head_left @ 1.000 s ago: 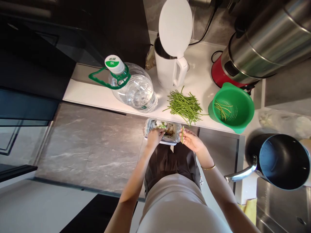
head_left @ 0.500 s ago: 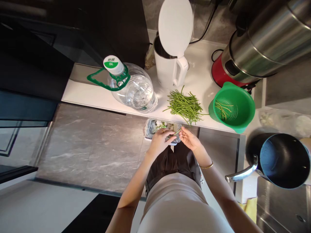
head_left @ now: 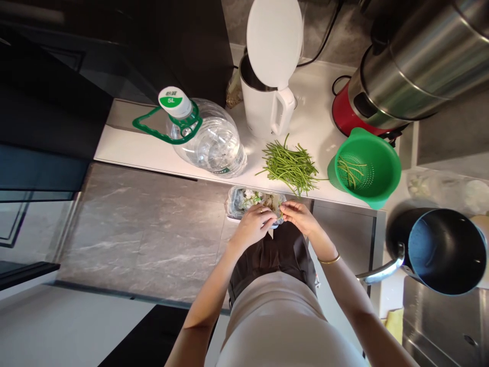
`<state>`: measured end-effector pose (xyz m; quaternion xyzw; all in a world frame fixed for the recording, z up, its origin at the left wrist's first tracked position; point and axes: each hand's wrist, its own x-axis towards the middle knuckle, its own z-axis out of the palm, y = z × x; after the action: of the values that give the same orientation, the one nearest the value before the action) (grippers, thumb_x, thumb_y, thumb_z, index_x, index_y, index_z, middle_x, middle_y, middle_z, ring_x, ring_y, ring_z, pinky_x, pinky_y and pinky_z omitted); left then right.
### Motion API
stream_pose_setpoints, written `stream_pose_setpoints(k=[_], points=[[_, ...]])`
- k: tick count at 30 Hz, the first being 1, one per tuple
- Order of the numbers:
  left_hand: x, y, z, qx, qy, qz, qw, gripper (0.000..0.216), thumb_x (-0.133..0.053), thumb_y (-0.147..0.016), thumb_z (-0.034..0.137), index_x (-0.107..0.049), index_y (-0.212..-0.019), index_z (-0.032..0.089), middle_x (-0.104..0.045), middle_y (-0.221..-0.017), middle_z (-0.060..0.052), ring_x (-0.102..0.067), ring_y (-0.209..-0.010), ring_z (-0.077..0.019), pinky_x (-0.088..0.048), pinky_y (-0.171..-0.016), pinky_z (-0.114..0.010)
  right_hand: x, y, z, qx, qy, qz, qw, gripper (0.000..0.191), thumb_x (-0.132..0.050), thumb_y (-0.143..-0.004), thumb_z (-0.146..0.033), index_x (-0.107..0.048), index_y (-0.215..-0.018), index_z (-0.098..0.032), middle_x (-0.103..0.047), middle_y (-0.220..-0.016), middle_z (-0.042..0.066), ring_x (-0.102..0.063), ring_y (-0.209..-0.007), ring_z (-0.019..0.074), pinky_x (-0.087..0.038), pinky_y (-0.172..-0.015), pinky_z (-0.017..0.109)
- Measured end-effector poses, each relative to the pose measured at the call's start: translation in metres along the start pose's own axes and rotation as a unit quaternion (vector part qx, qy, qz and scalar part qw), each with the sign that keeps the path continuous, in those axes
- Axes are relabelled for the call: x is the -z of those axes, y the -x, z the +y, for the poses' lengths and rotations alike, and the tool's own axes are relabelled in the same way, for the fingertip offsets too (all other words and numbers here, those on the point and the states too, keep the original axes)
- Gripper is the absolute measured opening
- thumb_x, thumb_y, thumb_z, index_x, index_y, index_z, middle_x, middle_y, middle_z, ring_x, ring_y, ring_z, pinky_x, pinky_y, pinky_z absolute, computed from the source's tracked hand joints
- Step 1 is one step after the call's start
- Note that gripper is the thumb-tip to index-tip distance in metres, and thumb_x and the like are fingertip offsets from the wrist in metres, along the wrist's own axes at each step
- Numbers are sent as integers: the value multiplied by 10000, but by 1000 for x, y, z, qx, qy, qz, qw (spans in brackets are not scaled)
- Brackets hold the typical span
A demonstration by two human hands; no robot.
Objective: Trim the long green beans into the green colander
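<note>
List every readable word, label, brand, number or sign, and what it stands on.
"5L": on the cap of the water bottle.
Characters above it on the cap: too blurred to read.
Green label low on the bottle: too small to read.
Nothing else is legible.

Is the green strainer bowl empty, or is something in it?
Not empty: a few thin green stems lie inside the green colander, with its holes showing beside them.

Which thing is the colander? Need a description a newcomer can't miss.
Follow the white counter right to the big steel-and-red appliance. The colander sits in front of it, near the counter's front edge. Unlike the dark pot nearby, it's bright green, perforated, and holds a few green stems.
</note>
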<state>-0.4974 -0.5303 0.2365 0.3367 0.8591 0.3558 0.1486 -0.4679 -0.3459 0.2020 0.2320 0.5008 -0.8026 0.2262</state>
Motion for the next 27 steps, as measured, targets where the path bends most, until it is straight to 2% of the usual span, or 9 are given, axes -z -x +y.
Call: stream_pose_setpoints(k=[3, 10, 15, 19, 21, 24, 27], points=[[4, -1, -1, 5, 5, 17, 1000, 209, -455, -899, 218, -659, -859, 235, -668, -842, -30, -592, -856, -181, -433, -867, -339, 0, 1, -1, -25, 25, -27, 999, 251, -792, -630, -313, -677, -784, -152, -618, -648, -27, -526, -529, 58, -432, -533, 198], [14, -1, -9, 19, 24, 47, 998, 169, -501, -881, 251, -667, -858, 232, -691, -847, -20, -615, -839, -171, -446, -836, -322, -4, 5, -2, -65, -18, -94, 993, 230, -782, -661, -297, -662, -778, -140, -602, -631, -20, -519, -546, 56, -417, -527, 178], [24, 5, -26, 89, 9, 115, 989, 156, -503, -872, 246, -654, -900, 222, -691, -878, -27, -613, -867, -171, -457, -828, -307, 4, 7, -2, -85, -34, -135, 987, 203, -779, -673, -268, -667, -781, -138, -602, -639, -12, -515, -544, 54, -405, -516, 177], [26, 10, -47, 154, -16, 181, 971, 147, -516, -850, 235, -657, -886, 209, -690, -872, -38, -622, -840, -176, -464, -802, -293, 13, 10, 1, -78, -66, -119, 988, 218, -786, -660, -288, -680, -799, -158, -631, -669, 2, -512, -532, 57, -401, -506, 190], [19, 12, -60, 181, -24, 158, 970, 146, -524, -841, 239, -664, -868, 209, -697, -867, -38, -628, -825, -177, -463, -782, -281, 16, 12, 0, -66, -74, -105, 990, 224, -775, -669, -314, -685, -810, -165, -637, -677, 5, -510, -531, 58, -402, -512, 196], [-4, 13, -77, 236, -35, 74, 968, 147, -545, -829, 284, -675, -825, 215, -711, -842, -31, -640, -801, -179, -454, -765, -273, 23, 14, -5, -23, -70, -67, 995, 213, -738, -705, -337, -684, -851, -191, -640, -713, 2, -521, -561, 64, -409, -539, 206], [-37, 10, -91, 304, -74, -7, 950, 220, -545, -830, 380, -676, -777, 211, -716, -798, -39, -651, -777, -199, -444, -745, -289, 46, 12, -23, 74, 10, 35, 997, 228, -694, -733, -366, -672, -894, -207, -648, -763, 7, -537, -590, 82, -421, -557, 221]])
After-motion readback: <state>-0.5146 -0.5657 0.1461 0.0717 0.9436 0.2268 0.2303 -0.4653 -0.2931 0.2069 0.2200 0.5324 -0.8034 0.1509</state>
